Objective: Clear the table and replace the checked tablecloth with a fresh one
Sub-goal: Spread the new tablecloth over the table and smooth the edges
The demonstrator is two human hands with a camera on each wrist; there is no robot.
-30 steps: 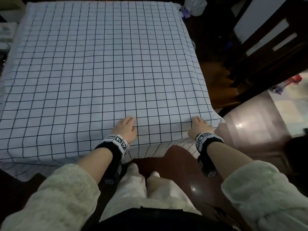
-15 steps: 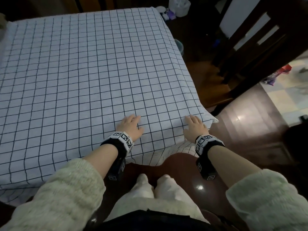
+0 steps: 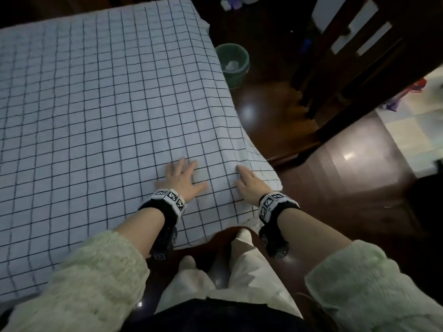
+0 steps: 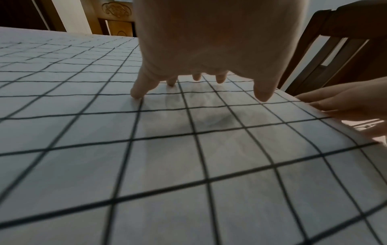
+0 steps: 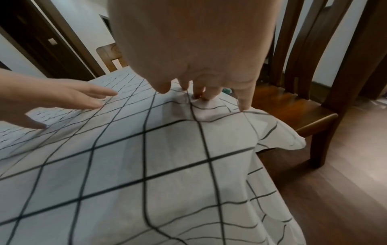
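Covering the whole table, the checked tablecloth (image 3: 100, 111) runs lengthwise away from the person, soft white fabric with thin dark grid lines. Left hand (image 3: 183, 180) presses flat, fingers spread. Right hand (image 3: 249, 185) fingers together on the rumpled corner.

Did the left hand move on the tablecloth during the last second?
Yes. The left hand slid along the tablecloth toward its near right corner, closing the gap to the right hand there.
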